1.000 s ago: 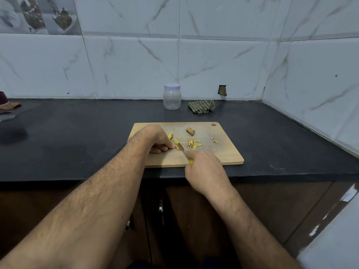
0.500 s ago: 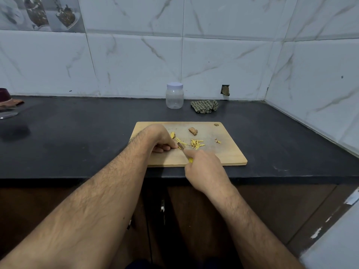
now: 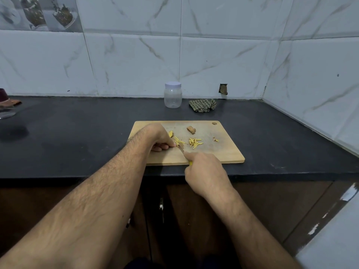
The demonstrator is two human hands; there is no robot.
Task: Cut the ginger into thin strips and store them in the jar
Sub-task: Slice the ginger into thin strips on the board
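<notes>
A wooden cutting board lies on the black counter. My left hand curls over a small ginger piece at the board's left, its fingertips pinning it down. My right hand grips a yellow-handled knife, index finger along the blade, which meets the board beside my left fingertips. Thin yellow ginger strips lie in a small pile mid-board, with more strips by my fingers. A brown ginger chunk sits farther back. A clear plastic jar with a white lid stands closed near the wall.
A crumpled checked cloth lies right of the jar. Small ginger scraps sit at the board's right. Dark items stand at the counter's far left. Tiled walls close off the back and right. Cabinet doors lie below the counter edge.
The knife has made small cutting motions beside my left fingertips, which still hold the ginger in place. The view has shifted slightly to the left.
</notes>
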